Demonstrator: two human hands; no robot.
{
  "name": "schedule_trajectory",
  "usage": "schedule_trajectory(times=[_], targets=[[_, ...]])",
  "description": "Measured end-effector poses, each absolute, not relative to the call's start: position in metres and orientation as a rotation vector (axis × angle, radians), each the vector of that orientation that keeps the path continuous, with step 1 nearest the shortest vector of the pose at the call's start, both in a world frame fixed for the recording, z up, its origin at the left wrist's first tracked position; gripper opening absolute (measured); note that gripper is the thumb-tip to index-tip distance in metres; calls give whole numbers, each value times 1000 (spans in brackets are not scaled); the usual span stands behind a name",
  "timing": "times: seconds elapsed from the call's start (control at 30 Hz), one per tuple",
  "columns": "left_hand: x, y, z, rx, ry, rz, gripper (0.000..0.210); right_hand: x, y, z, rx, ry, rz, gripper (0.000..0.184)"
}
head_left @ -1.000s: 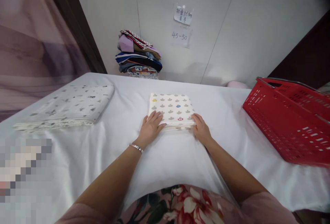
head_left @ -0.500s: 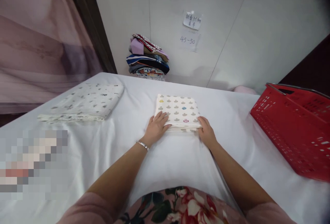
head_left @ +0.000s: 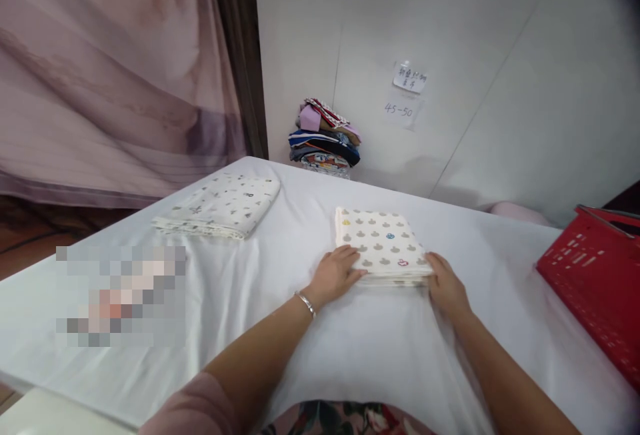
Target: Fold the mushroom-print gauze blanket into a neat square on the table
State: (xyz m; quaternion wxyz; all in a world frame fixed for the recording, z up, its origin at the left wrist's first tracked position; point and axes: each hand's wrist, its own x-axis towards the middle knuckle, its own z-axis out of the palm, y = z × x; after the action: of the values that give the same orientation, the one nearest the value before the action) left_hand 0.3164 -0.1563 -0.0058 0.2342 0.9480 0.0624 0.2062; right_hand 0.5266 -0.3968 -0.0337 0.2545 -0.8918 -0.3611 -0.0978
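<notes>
One folded cloth (head_left: 381,238) touches the loosely open left hand (head_left: 336,276) — and the right hand (head_left: 449,288), its grip unclear.

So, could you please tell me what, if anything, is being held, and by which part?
The left hand rests on the nearer folded cloth's near left corner; the right hand touches its near right corner. Whether either grips it cannot be told.
</notes>
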Motion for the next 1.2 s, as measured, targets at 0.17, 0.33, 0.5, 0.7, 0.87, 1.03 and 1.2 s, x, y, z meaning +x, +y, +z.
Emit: schedule_trajectory(times=[0.17,0.33,0.5,0.7,0.87,1.03,1.2], targets=[[318,-202,0,2502,-180,448,51,602,-395,-19,-2426,-473,-152,52],[315,-196,-2,2417,-250,425,40,621,-384,-28,-2298,-296,2,52],[327,-160,-7,2365,75,740,34,610,-396,-35,-1948,-201,215,67],[373,-116,-5,2238,631,712,43,611,-392,-23,-1889,-171,347,58],[391,-102,1,2158,826,290,43,626,-378,-24,-2149,-262,222,74],[367,-143,-2,2145,812,225,34,658,-356,-8,-2180,-470,4,78],[345,-187,1,2132,678,133,34,669,-317,12,-2520,-742,-154,63]])
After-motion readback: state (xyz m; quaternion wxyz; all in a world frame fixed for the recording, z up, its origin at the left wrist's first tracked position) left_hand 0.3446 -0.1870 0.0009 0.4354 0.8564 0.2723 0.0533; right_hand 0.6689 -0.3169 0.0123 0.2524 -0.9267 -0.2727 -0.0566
